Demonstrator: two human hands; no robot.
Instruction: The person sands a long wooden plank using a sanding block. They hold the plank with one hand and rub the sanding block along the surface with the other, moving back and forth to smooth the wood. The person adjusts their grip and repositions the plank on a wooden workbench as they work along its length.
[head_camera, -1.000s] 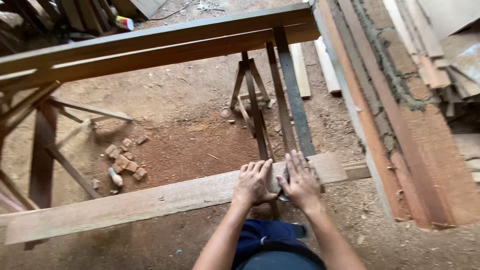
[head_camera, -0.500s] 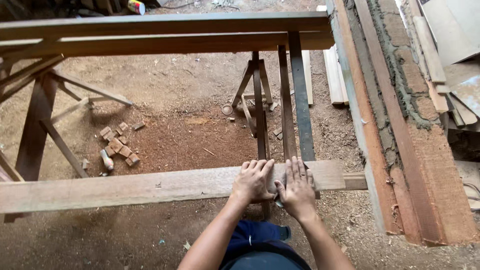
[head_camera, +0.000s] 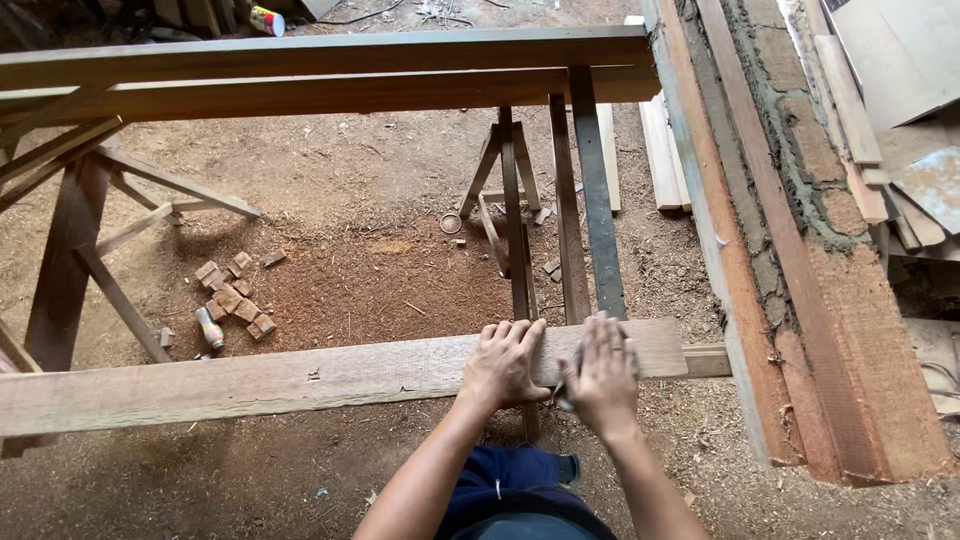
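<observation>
both hands were down on a long wooden plank (head_camera: 300, 378) that lay flat across the frame, left to right, near the person's body. left hand (head_camera: 503, 365) rested palm-down on the plank top, fingers spread flat and pointing away, not wrapped round anything. right hand (head_camera: 601, 375) sat just beside it, also pressed on the plank, with a small dark thing partly showing under the palm; could not tell what it was or whether the fingers were closed on it. the plank's right end sat near a short stub of wood (head_camera: 706, 360) by the brick wall (head_camera: 790, 140). a sawhorse (head_camera: 510, 200) stood on the dirt floor (head_camera: 350, 200) beyond the plank, with two upright slats (head_camera: 585, 200) leaning beside it. a long timber frame (head_camera: 320, 70) ran across the top of the view. small wood offcuts (head_camera: 232, 295) lay in a heap on the red sawdust, well apart from the hands.

judged step: holding the plank steady and working or marking its surface near the right end. next move would call for firm downward pressure from the left hand so the plank stayed put, and a controlled stroke with the right along the board face.
</observation>
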